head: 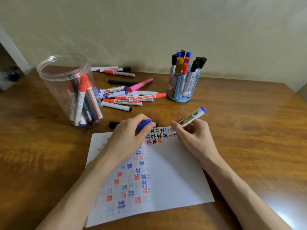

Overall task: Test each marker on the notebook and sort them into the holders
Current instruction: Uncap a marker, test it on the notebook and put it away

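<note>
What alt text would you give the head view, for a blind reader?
The right hand holds a blue marker over the notebook, the left hand holds a blue cap. Behind lie loose markers, between a clear jar and a blue holder.

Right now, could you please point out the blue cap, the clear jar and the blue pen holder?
blue cap [144, 125], head view, on its blue side.
clear jar [56, 87], head view, on its bare upper wall.
blue pen holder [178, 87], head view, on its front blue rib.

A single head-worn wide-angle camera looks forward and down, close over the bench [249, 138], its far edge and the wall [149, 22] toward 12 o'clock.
</note>
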Available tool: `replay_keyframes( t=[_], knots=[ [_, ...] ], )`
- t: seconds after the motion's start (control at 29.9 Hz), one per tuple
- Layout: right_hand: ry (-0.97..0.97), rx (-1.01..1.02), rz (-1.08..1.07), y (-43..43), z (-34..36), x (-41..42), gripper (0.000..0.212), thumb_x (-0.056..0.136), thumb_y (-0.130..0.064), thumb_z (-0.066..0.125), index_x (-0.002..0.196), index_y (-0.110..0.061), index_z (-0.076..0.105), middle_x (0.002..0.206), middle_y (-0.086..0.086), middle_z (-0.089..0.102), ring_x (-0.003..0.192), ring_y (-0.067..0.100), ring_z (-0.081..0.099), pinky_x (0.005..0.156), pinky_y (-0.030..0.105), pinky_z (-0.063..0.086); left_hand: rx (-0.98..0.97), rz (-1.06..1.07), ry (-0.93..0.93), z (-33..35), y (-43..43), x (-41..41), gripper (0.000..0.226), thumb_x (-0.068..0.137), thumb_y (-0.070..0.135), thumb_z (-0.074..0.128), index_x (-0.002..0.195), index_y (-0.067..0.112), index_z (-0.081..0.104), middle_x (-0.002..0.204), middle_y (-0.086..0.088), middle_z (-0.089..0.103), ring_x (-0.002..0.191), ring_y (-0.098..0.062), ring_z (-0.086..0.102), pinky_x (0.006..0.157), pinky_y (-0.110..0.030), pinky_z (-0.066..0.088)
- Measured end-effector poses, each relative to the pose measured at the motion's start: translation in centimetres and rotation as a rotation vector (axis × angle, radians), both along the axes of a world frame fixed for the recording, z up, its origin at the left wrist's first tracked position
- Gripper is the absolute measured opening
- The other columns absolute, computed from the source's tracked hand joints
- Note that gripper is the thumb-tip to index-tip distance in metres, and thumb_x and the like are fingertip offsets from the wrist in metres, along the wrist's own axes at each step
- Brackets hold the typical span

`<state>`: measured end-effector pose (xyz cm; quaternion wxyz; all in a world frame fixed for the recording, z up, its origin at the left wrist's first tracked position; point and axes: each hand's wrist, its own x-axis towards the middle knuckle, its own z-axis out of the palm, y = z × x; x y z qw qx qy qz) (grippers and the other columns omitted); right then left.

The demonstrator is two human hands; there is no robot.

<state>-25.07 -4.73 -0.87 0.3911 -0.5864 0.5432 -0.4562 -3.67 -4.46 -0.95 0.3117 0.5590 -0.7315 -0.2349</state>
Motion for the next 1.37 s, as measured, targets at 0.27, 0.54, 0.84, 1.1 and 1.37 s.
replay_keyframes(
  t=[0.27,0.54,0.84,1.1,1.37],
  knots=[
    [0.174,-0.101,-0.042,0.0,-1.1,0.6,0.014,0.091,-0.019,0.077,0.078,-0.017,0.072,0.078,-0.006,0.078,0.072,0.007,0.075,0.061,0.021,0.057,-0.147,-0.007,-0.029,-1.1,0.2,-0.2,0.027,0.100,0.054,0.047,0.107,0.030,0.059,0.092,0.011,0.070,0.085,-0.004,0.069,0.063,-0.031,0.060],
    [0.205,-0.150,-0.014,0.1,-1.0,0.8,0.017,0.090,-0.018,0.077,0.075,-0.021,0.069,0.074,-0.007,0.076,0.067,0.010,0.073,0.059,0.021,0.055,-0.183,-0.002,-0.044,-1.4,0.1,-0.2,0.029,0.100,0.054,0.049,0.107,0.028,0.060,0.085,0.014,0.067,0.080,-0.004,0.067,0.063,-0.033,0.057],
    [0.249,-0.179,-0.020,0.4,-0.9,1.1,0.021,0.090,-0.015,0.074,0.072,-0.019,0.065,0.064,-0.012,0.069,0.055,0.004,0.061,0.051,0.013,0.043,-0.187,-0.004,-0.042,-1.5,0.0,-0.1,0.026,0.102,0.051,0.052,0.108,0.027,0.061,0.084,0.015,0.065,0.079,-0.003,0.066,0.063,-0.028,0.056],
    [0.184,-0.170,-0.031,0.0,-1.1,0.7,0.021,0.090,-0.013,0.075,0.071,-0.017,0.067,0.069,-0.007,0.073,0.058,0.008,0.065,0.052,0.020,0.047,-0.185,-0.015,-0.031,-1.5,-0.1,-0.1,0.029,0.101,0.052,0.050,0.110,0.026,0.061,0.087,0.014,0.068,0.081,-0.002,0.067,0.064,-0.028,0.057],
    [0.231,-0.169,0.016,0.2,-1.2,0.9,0.019,0.091,-0.018,0.075,0.074,-0.018,0.068,0.074,-0.006,0.076,0.066,0.015,0.073,0.056,0.031,0.058,-0.201,-0.010,-0.035,-1.6,0.0,0.0,0.028,0.101,0.052,0.051,0.109,0.027,0.061,0.087,0.015,0.067,0.080,-0.002,0.066,0.064,-0.027,0.057]
  ],
)
